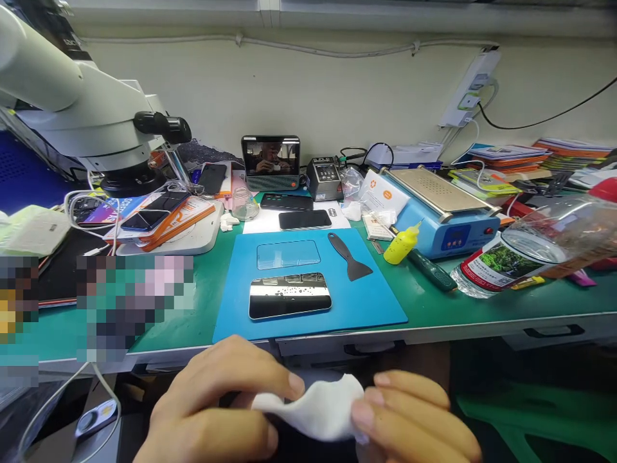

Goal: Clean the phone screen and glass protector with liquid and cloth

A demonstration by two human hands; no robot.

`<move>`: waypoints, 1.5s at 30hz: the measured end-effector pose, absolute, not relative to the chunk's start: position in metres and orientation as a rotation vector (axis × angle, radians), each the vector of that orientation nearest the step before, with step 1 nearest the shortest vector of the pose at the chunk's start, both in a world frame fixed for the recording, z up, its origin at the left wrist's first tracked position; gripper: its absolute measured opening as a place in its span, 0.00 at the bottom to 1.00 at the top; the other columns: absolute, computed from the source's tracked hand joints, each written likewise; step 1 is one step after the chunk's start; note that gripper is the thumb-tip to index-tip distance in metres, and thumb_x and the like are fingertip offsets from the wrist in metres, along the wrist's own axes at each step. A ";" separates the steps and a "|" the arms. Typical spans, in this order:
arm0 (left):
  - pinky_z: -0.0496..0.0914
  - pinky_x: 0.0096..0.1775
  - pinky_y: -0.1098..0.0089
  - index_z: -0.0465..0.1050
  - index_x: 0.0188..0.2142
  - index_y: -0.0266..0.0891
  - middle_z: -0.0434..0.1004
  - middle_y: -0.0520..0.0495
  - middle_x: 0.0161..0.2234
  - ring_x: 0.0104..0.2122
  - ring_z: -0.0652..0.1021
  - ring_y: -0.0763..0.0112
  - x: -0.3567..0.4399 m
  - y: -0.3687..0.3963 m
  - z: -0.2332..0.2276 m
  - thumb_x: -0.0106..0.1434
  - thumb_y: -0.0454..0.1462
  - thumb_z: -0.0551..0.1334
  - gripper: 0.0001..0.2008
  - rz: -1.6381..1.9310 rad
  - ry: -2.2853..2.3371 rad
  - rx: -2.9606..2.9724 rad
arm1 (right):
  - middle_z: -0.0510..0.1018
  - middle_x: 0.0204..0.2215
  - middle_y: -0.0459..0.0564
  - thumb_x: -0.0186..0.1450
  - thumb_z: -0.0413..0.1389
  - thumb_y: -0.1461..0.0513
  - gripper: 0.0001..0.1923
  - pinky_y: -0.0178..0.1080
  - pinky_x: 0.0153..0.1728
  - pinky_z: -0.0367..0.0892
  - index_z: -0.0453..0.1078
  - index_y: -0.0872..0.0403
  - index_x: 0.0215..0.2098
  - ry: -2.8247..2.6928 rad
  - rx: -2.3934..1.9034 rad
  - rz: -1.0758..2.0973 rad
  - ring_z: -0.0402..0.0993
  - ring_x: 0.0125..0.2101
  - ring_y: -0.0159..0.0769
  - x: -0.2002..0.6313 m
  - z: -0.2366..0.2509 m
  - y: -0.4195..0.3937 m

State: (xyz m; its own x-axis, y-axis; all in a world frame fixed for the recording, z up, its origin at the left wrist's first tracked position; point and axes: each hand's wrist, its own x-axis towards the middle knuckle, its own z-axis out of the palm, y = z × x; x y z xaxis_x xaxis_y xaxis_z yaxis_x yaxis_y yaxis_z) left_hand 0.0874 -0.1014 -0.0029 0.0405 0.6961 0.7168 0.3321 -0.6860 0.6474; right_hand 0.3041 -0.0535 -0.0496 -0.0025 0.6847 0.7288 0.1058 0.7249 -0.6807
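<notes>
A crumpled white tissue (328,405) is stretched between my two hands, in front of the bench edge. My left hand (212,405) pinches its left end between thumb and fingers. At the other end, the fingers of my right hand (414,418) are closed on the cloth-like sheet. Beyond them, on a blue mat (366,308), lies a phone (289,297) with a glossy screen and small droplets on it. Just behind it rests a clear screen protector (288,255) with a dark border. A black plastic scraper (351,257) lies to their right.
A microscope (96,122) overhangs the left side above stacked phones and boxes. Behind the mat are another phone (304,219) and a small display (270,157). To the right stand a yellow dropper bottle (402,245), a blue heating plate machine (448,225) and a large plastic bottle (511,257).
</notes>
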 end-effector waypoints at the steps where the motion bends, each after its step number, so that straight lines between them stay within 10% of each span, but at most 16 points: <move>1: 0.81 0.35 0.62 0.78 0.53 0.51 0.87 0.45 0.44 0.36 0.85 0.61 0.090 -0.100 -0.007 0.78 0.40 0.61 0.09 1.765 1.033 1.957 | 0.83 0.30 0.43 0.70 0.63 0.63 0.20 0.51 0.36 0.79 0.76 0.33 0.56 -1.578 -0.597 0.435 0.78 0.28 0.41 0.302 -0.048 -0.050; 10: 0.76 0.38 0.69 0.79 0.53 0.46 0.82 0.47 0.42 0.39 0.83 0.67 0.081 -0.091 -0.017 0.75 0.24 0.57 0.19 1.601 1.116 1.872 | 0.79 0.37 0.47 0.70 0.57 0.75 0.17 0.42 0.39 0.75 0.76 0.48 0.46 -1.621 -0.598 0.665 0.79 0.40 0.37 0.293 -0.025 -0.021; 17: 0.74 0.40 0.72 0.81 0.43 0.45 0.82 0.47 0.43 0.42 0.81 0.67 0.081 -0.087 -0.022 0.77 0.31 0.55 0.16 1.509 1.402 1.610 | 0.83 0.42 0.47 0.75 0.56 0.69 0.11 0.44 0.55 0.75 0.75 0.46 0.46 -1.701 -0.646 0.933 0.81 0.50 0.40 0.300 -0.026 -0.010; 21: 0.75 0.48 0.69 0.82 0.44 0.45 0.82 0.46 0.44 0.47 0.81 0.62 0.083 -0.086 -0.026 0.79 0.37 0.53 0.17 1.491 1.424 1.450 | 0.83 0.41 0.47 0.76 0.58 0.60 0.05 0.38 0.47 0.76 0.77 0.46 0.46 -1.493 -0.733 1.246 0.82 0.45 0.38 0.296 -0.029 -0.010; 27: 0.76 0.42 0.77 0.81 0.44 0.48 0.80 0.51 0.42 0.42 0.81 0.70 0.095 -0.078 -0.025 0.68 0.40 0.72 0.06 1.507 1.323 1.156 | 0.83 0.43 0.52 0.72 0.58 0.41 0.28 0.40 0.45 0.75 0.77 0.49 0.60 -0.859 -0.576 1.938 0.79 0.42 0.41 0.285 -0.033 -0.015; 31: 0.76 0.39 0.80 0.80 0.44 0.49 0.81 0.53 0.39 0.38 0.82 0.74 0.101 -0.075 -0.021 0.69 0.41 0.72 0.05 1.532 1.273 1.062 | 0.82 0.48 0.51 0.59 0.75 0.49 0.39 0.40 0.54 0.71 0.74 0.47 0.65 -0.695 -0.557 2.209 0.79 0.48 0.40 0.278 -0.030 -0.023; 39: 0.76 0.36 0.80 0.76 0.49 0.52 0.80 0.56 0.38 0.35 0.81 0.76 0.102 -0.075 -0.022 0.68 0.41 0.73 0.12 1.573 1.252 0.980 | 0.84 0.43 0.49 0.56 0.78 0.54 0.23 0.31 0.35 0.69 0.85 0.50 0.48 -0.492 -0.684 2.251 0.71 0.34 0.29 0.264 -0.033 -0.042; 45: 0.78 0.39 0.74 0.76 0.48 0.48 0.82 0.54 0.41 0.35 0.82 0.73 0.091 -0.064 -0.021 0.71 0.40 0.70 0.08 1.619 1.350 1.084 | 0.83 0.39 0.46 0.61 0.74 0.52 0.11 0.36 0.48 0.71 0.86 0.46 0.40 -0.776 -0.816 1.907 0.75 0.41 0.34 0.273 -0.036 -0.024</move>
State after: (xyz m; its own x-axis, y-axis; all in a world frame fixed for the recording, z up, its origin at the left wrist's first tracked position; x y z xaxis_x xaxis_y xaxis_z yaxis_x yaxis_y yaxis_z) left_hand 0.0909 -0.0638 -0.0212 -0.3581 0.9232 0.1397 -0.0286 -0.1604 0.9866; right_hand 0.2732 -0.0235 -0.0361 -0.3832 0.8953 -0.2271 -0.4820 -0.4035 -0.7777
